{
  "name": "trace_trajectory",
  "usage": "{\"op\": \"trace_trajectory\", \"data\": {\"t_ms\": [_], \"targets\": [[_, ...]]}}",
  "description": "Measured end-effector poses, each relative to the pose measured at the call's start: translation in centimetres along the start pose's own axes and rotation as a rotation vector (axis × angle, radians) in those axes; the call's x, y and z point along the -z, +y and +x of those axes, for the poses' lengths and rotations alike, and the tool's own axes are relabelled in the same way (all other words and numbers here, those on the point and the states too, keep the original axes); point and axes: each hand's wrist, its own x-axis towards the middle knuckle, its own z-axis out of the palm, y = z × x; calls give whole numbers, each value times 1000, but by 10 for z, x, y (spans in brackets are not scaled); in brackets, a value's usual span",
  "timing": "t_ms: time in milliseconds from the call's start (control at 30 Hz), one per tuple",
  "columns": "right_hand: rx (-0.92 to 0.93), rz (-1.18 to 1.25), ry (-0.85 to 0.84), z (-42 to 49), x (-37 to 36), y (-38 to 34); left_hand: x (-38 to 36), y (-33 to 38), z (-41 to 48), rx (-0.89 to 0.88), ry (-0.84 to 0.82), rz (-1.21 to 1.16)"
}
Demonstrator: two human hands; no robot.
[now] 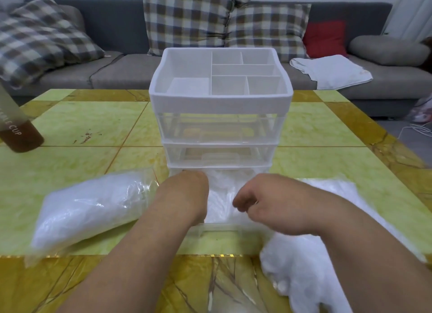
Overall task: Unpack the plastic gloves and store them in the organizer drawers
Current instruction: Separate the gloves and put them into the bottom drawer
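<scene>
A white organizer (219, 97) with three clear drawers stands mid-table. Its bottom drawer (217, 229) is pulled out toward me and holds crumpled clear plastic gloves (222, 195). My left hand (184, 191) reaches deep into the drawer's left side and presses on the gloves, with most of its fingers hidden. My right hand (259, 202) hovers over the drawer's right side, curled fingertips pinching the gloves. A full bag of gloves (88, 207) lies to the left. A loose heap of gloves and wrapping (304, 261) lies under my right forearm.
A bottle of brown liquid (18, 135) stands at the left edge of the yellow tiled table (81, 125). Behind the table is a grey sofa (117, 25) with checked cushions and a white cloth (332, 72). The organizer's top tray has several compartments.
</scene>
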Motion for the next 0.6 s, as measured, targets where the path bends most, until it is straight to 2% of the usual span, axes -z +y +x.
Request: {"op": "trace_trajectory", "data": {"t_ms": [100,167,267,333,400,600], "targets": [[-43,205,270,-14,15,17,5,1,-4,-3,49,-43],[-147,324,442,-25,23,38,8,5,-6,-25,173,-114],[-332,389,623,-41,25,81,18,28,-21,-142,364,-386],[-436,396,673,-51,21,107,22,52,-36,-253,396,-534],[-503,418,685,-57,17,128,17,75,-47,-349,360,-595],[-541,385,702,-68,13,164,-15,117,-53,-459,326,-496]]}}
